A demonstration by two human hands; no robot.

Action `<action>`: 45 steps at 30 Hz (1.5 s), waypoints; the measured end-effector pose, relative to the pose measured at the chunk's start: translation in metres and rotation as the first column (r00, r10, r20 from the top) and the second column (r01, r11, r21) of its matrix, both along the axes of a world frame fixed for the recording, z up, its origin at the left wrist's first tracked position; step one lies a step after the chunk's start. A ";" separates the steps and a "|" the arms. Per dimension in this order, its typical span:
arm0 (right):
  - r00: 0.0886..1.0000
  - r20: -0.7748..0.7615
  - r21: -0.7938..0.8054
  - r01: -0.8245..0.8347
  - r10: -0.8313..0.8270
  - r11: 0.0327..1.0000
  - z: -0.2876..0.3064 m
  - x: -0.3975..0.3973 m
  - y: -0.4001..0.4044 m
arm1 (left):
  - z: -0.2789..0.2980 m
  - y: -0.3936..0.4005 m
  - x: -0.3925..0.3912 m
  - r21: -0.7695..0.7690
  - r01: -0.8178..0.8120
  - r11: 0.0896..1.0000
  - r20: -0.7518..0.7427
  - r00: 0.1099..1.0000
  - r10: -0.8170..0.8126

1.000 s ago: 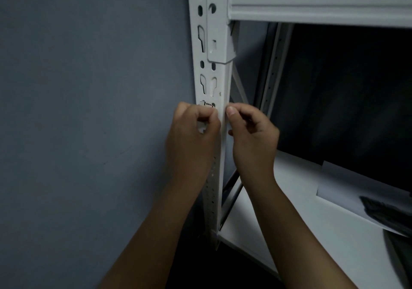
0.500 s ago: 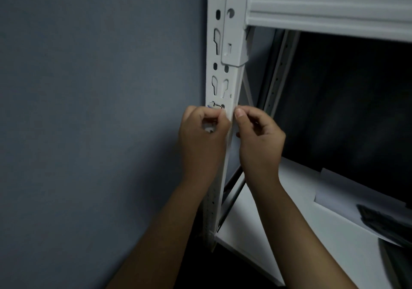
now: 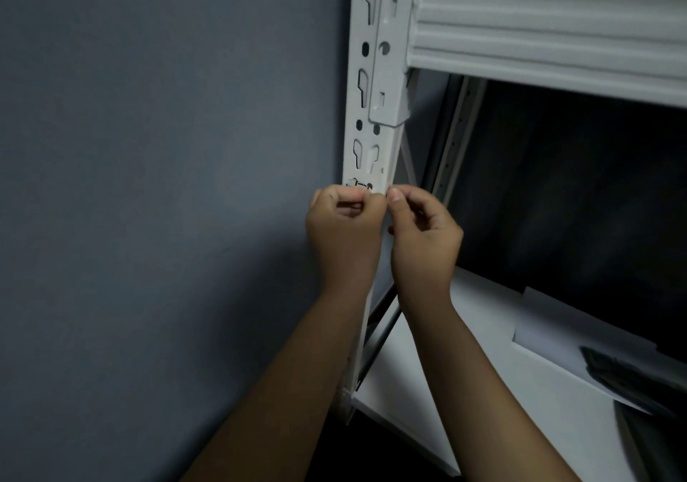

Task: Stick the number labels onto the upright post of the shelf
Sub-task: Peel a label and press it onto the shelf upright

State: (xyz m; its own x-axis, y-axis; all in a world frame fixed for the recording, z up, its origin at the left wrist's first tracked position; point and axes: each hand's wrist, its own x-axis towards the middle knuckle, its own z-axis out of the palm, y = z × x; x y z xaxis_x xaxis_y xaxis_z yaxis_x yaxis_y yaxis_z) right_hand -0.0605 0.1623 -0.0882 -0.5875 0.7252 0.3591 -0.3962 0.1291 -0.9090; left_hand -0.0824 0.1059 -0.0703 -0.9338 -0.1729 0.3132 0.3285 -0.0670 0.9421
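Observation:
The white upright post (image 3: 375,72) of the metal shelf runs down the middle of the view, with keyhole slots in its face. A small white number label (image 3: 358,183) with dark print lies against the post just above my hands; only its top edge shows. My left hand (image 3: 344,232) has its fingers curled and pinches the label's left side against the post. My right hand (image 3: 423,236) is curled on the post's right edge, its thumb tip pressing at the label's right end.
A grey wall (image 3: 148,184) fills the left side. A white ribbed beam (image 3: 539,35) crosses the top right. Below it a white shelf board (image 3: 464,388) carries a paper sheet (image 3: 550,329) and a dark object (image 3: 632,377). A rear post (image 3: 451,147) stands behind.
The view has drifted so the post and beam sit further right and lower. Both hands have stayed at the same spot on the post, holding the label.

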 end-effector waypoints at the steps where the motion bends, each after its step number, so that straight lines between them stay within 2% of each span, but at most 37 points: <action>1: 1.000 0.006 -0.003 -0.003 0.003 1.000 0.001 0.001 0.000 | -0.002 -0.004 -0.001 -0.009 0.015 1.000 -0.008 1.000 -0.015; 5: 1.000 0.011 -0.013 -0.008 0.008 1.000 0.004 0.002 0.001 | -0.005 -0.012 -0.003 -0.003 0.095 0.995 0.032 0.995 -0.095; 16: 1.000 0.006 -0.027 0.014 -0.014 1.000 0.005 0.001 -0.003 | 0.002 0.002 0.000 0.018 0.010 1.000 0.037 0.999 -0.011; 24: 1.000 -0.006 -0.050 0.008 -0.008 0.999 0.008 0.004 -0.006 | 0.001 -0.015 -0.002 0.050 0.167 0.985 0.082 0.982 -0.171; 33: 1.000 0.010 -0.036 0.029 -0.028 0.999 0.007 0.002 -0.006 | 0.006 -0.007 -0.004 0.005 0.103 0.995 0.089 0.991 -0.104; 35: 0.999 0.020 -0.032 0.032 -0.031 0.999 0.006 0.003 -0.007 | 0.003 -0.004 -0.003 -0.011 0.069 0.998 0.051 0.996 -0.069; 39: 0.999 0.025 -0.045 0.028 -0.026 0.999 0.007 0.005 -0.007 | -0.001 -0.005 -0.001 -0.138 0.016 0.990 -0.076 0.997 -0.027; 45: 0.997 0.062 0.002 -0.036 0.036 0.999 0.013 0.011 0.000 | -0.009 -0.027 -0.005 -0.186 0.091 0.978 -0.147 0.982 -0.119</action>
State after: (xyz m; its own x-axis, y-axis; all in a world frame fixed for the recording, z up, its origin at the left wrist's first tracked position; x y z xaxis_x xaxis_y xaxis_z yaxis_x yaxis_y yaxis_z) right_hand -0.0498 0.1628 -0.0755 -0.6343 0.7021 0.3236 -0.3441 0.1184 -0.9314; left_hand -0.0874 0.0790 -0.0796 -0.8808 -0.0046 0.4734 0.4725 0.0547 0.8797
